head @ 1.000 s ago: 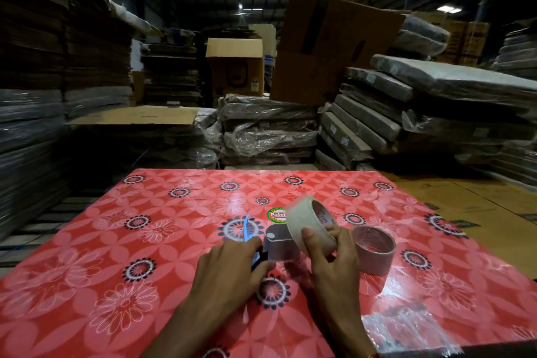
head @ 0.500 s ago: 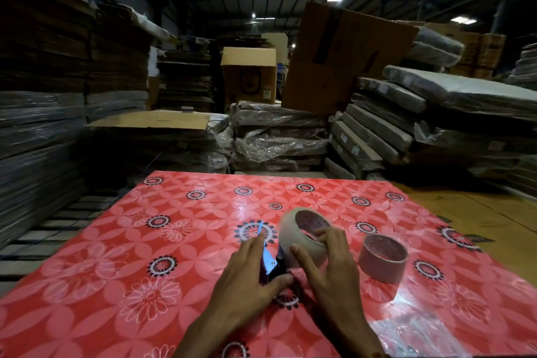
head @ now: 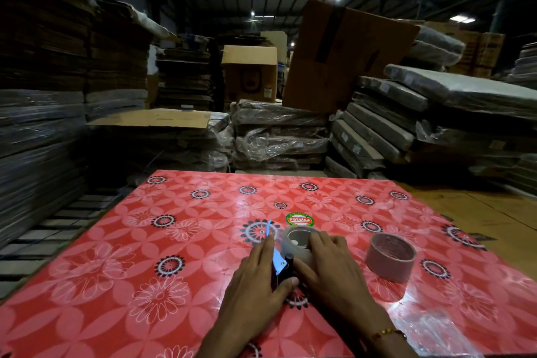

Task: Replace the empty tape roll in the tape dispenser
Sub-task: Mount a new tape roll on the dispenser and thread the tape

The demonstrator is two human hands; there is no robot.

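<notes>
A blue and black tape dispenser (head: 278, 261) lies on the red flowered table (head: 151, 270). My left hand (head: 255, 282) grips its handle, thumb underneath and fingers along the blue side plate. A full roll of pale tape (head: 293, 243) sits flat on the dispenser's hub. My right hand (head: 328, 267) is curled over that roll, thumb against its near side and fingers on its top rim. The empty brown cardboard core (head: 389, 259) stands on the table to the right, apart from both hands.
A clear plastic wrapper (head: 430, 328) lies at the table's near right corner. A round green and red sticker (head: 299, 219) is on the table behind the dispenser. Stacks of wrapped flat cardboard (head: 279, 136) and boxes surround the table.
The pale roll was held tilted above the dispenser; my right hand has lowered it onto the hub, where it now lies flat. My left hand stays on the handle.
</notes>
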